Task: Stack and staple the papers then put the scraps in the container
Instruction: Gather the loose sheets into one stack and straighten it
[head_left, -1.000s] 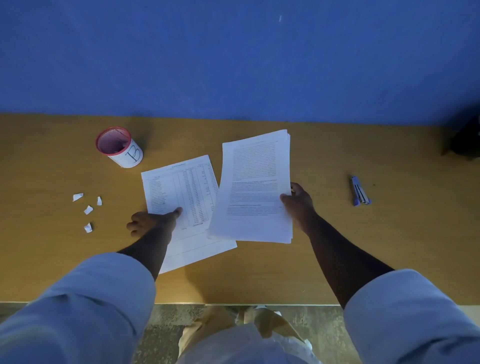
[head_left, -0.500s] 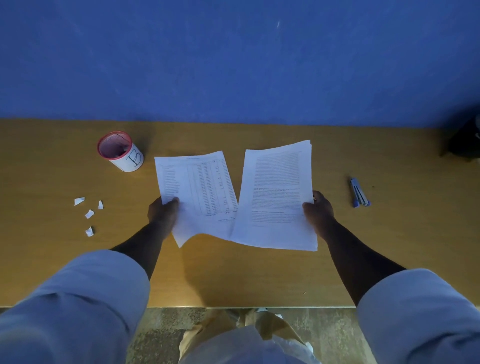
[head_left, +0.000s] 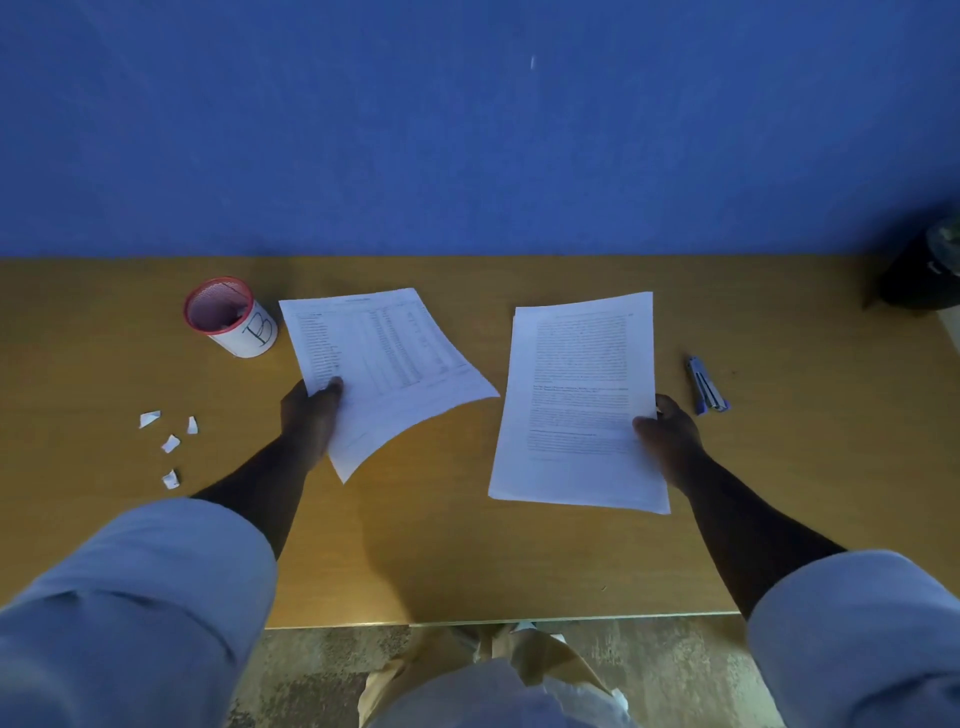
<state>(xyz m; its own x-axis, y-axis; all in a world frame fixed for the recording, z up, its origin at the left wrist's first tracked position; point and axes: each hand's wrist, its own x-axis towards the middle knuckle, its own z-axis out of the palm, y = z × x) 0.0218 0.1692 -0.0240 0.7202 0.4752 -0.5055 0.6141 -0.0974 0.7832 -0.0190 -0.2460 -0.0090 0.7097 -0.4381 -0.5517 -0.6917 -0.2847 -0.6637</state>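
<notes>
My left hand (head_left: 310, 415) grips the left edge of a printed table sheet (head_left: 387, 364), lifted off the wooden desk (head_left: 467, 561) and curling at its lower corner. My right hand (head_left: 670, 434) holds the right edge of a small stack of text pages (head_left: 579, 400), apart from the table sheet. A blue stapler (head_left: 705, 385) lies on the desk just right of my right hand. Several white paper scraps (head_left: 169, 444) lie left of my left hand. A red-rimmed mesh container (head_left: 228, 317) marked "B" stands at the back left, beside the table sheet's top corner.
A blue wall (head_left: 467, 130) rises directly behind the desk. A dark object (head_left: 919, 275) sits at the desk's far right corner. The desk's front edge runs just above my lap.
My left hand picked the table sheet up off the desk. Both hands moved apart, so the two paper sets no longer overlap.
</notes>
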